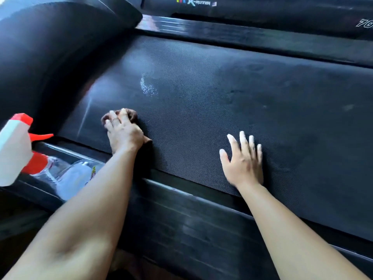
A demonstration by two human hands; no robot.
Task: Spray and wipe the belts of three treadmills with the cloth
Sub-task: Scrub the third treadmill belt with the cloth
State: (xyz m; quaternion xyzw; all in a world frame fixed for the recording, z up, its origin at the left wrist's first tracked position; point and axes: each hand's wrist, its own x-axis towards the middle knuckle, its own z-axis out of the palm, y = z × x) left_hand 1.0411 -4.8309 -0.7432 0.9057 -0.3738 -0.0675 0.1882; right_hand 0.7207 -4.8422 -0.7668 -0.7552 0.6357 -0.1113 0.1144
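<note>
- The brown cloth (132, 115) lies bunched on the black belt (222, 93) of the nearest treadmill, close to the belt's near edge and towards the end where the dark hood (40, 47) rises.
- The left hand (124, 134) sits on top of the cloth with its fingers bent over the wad, pressing it to the belt. A corner of the cloth shows beside the thumb side of the hand.
- The right hand (245, 160) rests flat on the belt, well apart from the cloth, with fingers straight and spread, holding nothing.
- The belt has a fine woven texture and looks dull, with faint smudges. One whitish wet patch (147, 87) sits beyond the cloth, apart from it.
- A glossy black side rail (191, 215) runs along the near edge of the belt, and another rail (242, 37) runs along the far edge.
- One spray bottle (66, 176), clear with a white head and red trigger, lies on its side on the near rail, left of the left forearm.
- Beyond the far rail stands a second treadmill (262, 11), black, bearing a logo (198, 2) on its frame.
- Count: one cloth, one bottle, two hands, two treadmills in view.
</note>
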